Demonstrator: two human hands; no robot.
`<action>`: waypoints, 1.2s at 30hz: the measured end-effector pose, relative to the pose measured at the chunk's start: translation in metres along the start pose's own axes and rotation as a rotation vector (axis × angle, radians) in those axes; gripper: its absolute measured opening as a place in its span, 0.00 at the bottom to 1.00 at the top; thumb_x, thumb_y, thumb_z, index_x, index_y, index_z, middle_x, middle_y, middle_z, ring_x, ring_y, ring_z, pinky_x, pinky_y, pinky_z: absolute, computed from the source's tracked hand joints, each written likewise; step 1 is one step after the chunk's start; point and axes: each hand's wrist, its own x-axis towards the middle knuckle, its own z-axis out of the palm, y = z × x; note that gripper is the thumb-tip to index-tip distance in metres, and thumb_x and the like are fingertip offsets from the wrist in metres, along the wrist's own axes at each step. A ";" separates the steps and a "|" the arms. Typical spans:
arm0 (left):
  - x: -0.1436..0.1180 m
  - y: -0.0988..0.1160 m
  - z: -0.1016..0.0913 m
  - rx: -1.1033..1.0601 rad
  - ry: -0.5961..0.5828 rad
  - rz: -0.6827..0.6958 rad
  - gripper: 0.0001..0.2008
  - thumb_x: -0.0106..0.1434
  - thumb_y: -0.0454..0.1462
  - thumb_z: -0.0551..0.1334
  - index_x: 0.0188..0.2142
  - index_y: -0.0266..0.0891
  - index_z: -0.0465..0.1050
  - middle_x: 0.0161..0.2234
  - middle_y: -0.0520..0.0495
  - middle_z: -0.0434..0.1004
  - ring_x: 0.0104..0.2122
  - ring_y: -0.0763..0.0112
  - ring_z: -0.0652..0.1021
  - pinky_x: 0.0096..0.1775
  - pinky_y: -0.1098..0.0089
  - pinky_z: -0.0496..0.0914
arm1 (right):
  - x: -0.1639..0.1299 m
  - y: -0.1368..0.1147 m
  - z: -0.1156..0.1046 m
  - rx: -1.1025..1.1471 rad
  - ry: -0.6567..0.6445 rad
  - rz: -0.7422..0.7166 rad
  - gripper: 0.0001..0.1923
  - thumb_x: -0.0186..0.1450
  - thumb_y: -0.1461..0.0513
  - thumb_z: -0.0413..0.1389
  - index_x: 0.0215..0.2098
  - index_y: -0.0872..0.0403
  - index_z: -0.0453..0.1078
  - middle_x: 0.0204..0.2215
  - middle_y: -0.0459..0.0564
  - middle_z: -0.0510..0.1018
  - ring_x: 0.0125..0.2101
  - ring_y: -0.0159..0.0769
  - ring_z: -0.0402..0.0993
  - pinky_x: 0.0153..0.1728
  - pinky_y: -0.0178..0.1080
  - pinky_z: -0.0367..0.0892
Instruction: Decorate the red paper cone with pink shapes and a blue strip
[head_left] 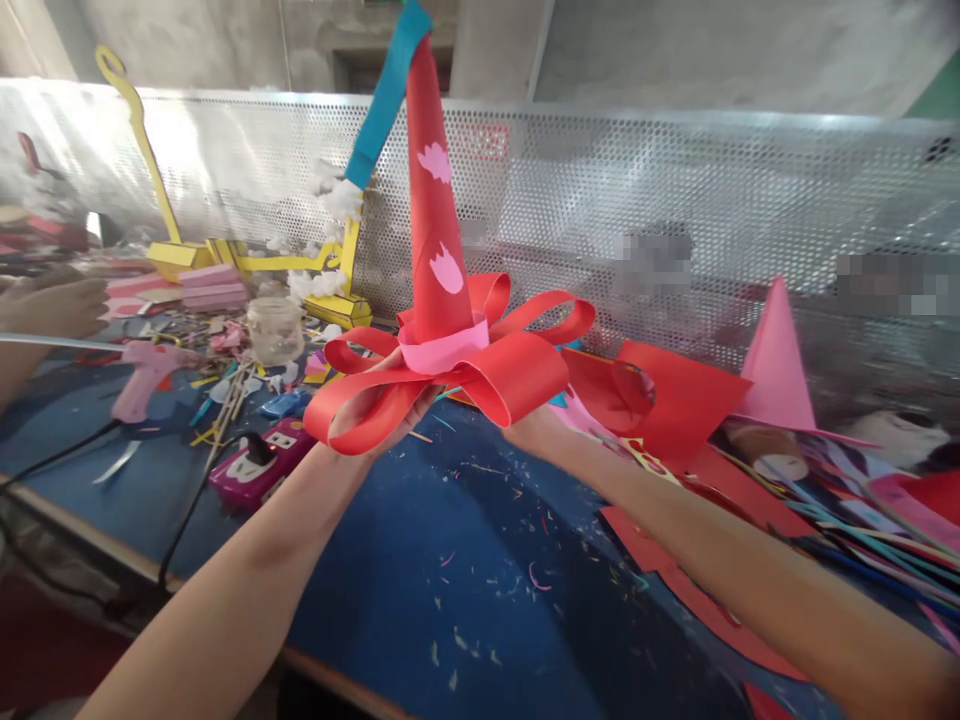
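Note:
A tall red paper cone hat (439, 220) stands upright in front of me, raised above the table. Pink paper patches mark its side, a pink band (450, 350) circles its base, and wide red paper loops (525, 375) spread out around it. From its tip hangs a blue paper strip (386, 110) with white fluff at the end. My left hand (390, 415) grips the hat from below, partly covered by a loop. My right hand (532, 430) reaches up behind the right front loop, which hides its fingers.
Another person's hand (52, 300) is at the left, near a pink glue gun (142, 378). A purple power strip (262, 462), a clear jar (274, 330) and yellow paper pieces (180, 258) are on that side. Red paper sheets (675, 395) and a pink cone (778, 365) lie right. A perforated metal screen (555, 200) stands behind.

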 end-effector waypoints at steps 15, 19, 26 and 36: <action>-0.001 0.004 0.000 -0.063 0.030 0.003 0.18 0.70 0.32 0.53 0.58 0.39 0.69 0.33 0.44 0.84 0.31 0.62 0.84 0.36 0.63 0.81 | 0.015 -0.041 0.007 0.293 -0.273 -0.102 0.11 0.69 0.58 0.58 0.47 0.56 0.73 0.43 0.51 0.79 0.39 0.37 0.77 0.40 0.45 0.74; -0.002 0.006 0.002 -0.054 0.017 0.035 0.18 0.70 0.30 0.52 0.57 0.37 0.69 0.31 0.44 0.84 0.29 0.63 0.84 0.34 0.66 0.81 | 0.003 -0.070 -0.014 0.333 -0.244 -0.212 0.13 0.71 0.65 0.50 0.47 0.55 0.76 0.46 0.54 0.81 0.46 0.39 0.77 0.50 0.43 0.69; 0.000 0.003 -0.005 -0.068 0.016 0.076 0.18 0.69 0.32 0.54 0.58 0.36 0.68 0.34 0.42 0.84 0.32 0.60 0.84 0.37 0.63 0.81 | 0.012 -0.149 0.004 0.271 -0.401 -0.465 0.32 0.75 0.50 0.40 0.70 0.60 0.49 0.70 0.60 0.52 0.69 0.48 0.45 0.65 0.65 0.34; -0.004 -0.005 0.000 0.101 0.045 -0.117 0.16 0.66 0.34 0.62 0.53 0.35 0.73 0.32 0.44 0.83 0.30 0.63 0.82 0.36 0.67 0.80 | -0.057 -0.070 -0.027 0.218 -0.156 -0.066 0.21 0.75 0.56 0.41 0.52 0.54 0.73 0.50 0.57 0.80 0.51 0.47 0.75 0.55 0.50 0.66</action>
